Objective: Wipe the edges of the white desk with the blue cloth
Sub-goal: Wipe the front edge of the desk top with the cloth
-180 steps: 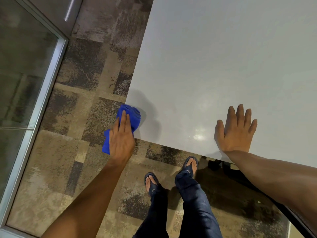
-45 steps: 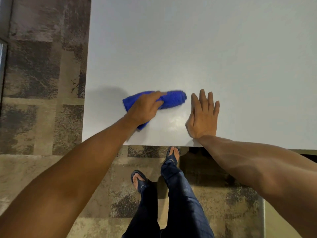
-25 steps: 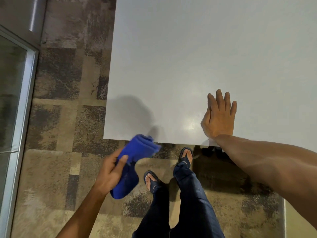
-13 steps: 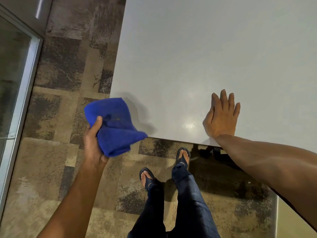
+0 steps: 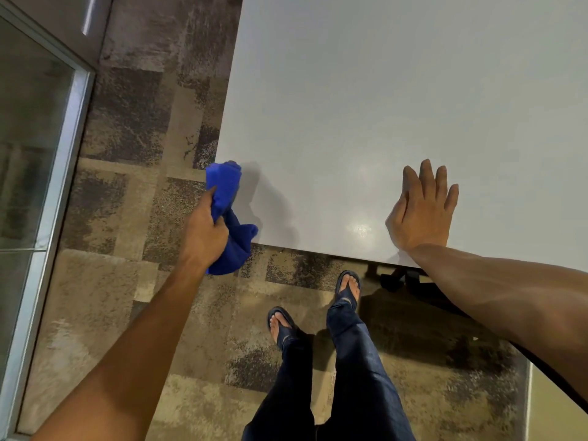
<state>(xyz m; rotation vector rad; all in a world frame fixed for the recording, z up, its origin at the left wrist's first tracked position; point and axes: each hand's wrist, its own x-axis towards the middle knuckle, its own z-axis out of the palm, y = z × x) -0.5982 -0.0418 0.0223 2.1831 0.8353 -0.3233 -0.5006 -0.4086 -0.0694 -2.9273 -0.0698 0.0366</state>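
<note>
At the far left a glass panel point(image 5: 28, 154) in a metal frame borders the patterned carpet point(image 5: 127, 218). The left hand point(image 5: 203, 232) grips the bunched blue cloth point(image 5: 227, 218), fingers curled round it, and holds it against the left edge of the white desk point(image 5: 381, 106), right at the near-left corner (part of the cloth hangs below the hand, past the corner). Further right, the right hand point(image 5: 421, 210) lies flat on the desktop near the front edge, fingers straight and together. Below, two feet in sandals point(image 5: 348, 284) stand on the carpet.
</note>
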